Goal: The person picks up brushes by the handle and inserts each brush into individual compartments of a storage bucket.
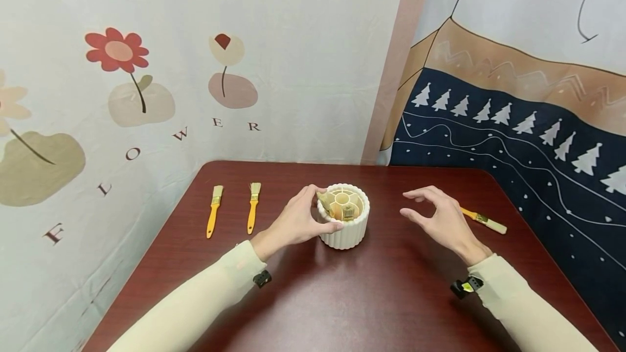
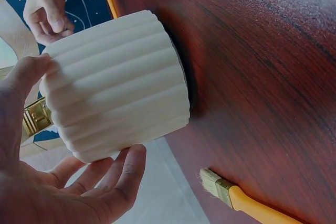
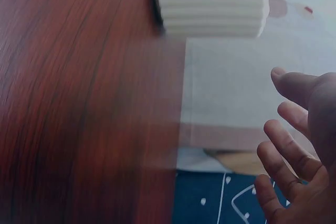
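The left hand (image 1: 293, 224) cupped the ribbed white holder (image 1: 343, 216), thumb on its near wall, fingers curled over the rim by a brush head (image 1: 325, 201) inside. The right hand (image 1: 440, 216) hovered released, fingers loosely bent, bare table (image 1: 381, 287) between its fingertips and the holder. 1 brush (image 1: 484, 220) lay just behind its knuckles; 2 brushes (image 1: 214, 211) lay beyond the left hand's back.
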A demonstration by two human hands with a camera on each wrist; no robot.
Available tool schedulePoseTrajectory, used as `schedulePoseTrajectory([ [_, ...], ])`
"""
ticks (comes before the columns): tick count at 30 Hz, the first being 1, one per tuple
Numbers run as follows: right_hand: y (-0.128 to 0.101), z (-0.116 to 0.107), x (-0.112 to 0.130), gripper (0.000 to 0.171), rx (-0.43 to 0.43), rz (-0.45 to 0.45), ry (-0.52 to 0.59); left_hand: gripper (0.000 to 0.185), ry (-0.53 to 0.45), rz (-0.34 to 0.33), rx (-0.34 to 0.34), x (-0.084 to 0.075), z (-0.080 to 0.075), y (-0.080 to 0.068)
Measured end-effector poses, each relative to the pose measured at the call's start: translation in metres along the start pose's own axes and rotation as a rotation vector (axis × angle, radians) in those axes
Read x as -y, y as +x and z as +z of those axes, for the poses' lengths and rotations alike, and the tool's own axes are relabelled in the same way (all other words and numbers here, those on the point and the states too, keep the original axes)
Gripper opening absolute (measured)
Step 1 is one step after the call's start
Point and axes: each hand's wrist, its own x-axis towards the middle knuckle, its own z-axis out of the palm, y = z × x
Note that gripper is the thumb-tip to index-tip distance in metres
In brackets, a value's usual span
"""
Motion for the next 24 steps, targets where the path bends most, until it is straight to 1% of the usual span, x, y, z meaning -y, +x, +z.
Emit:
schedulePoseTrajectory([
  [7, -0.002, -0.007, -0.022, 0.048, -0.002, 0.026, -0.026, 0.084, 0.003, -0.001, 0.003, 0.0, -0.001, 0.0],
  [17, -0.008, -0.028, -0.05, 0.06, 0.046, 0.141, -0.006, 0.087, 0.003, 0.011, 0.01, 0.0, -0.001, -0.001],
  [24, -0.012, -0.037, -0.074, 0.065, 0.055, 0.195, -0.053, 0.087, -0.002, 0.016, 0.015, 0.0, -0.002, -0.001],
])
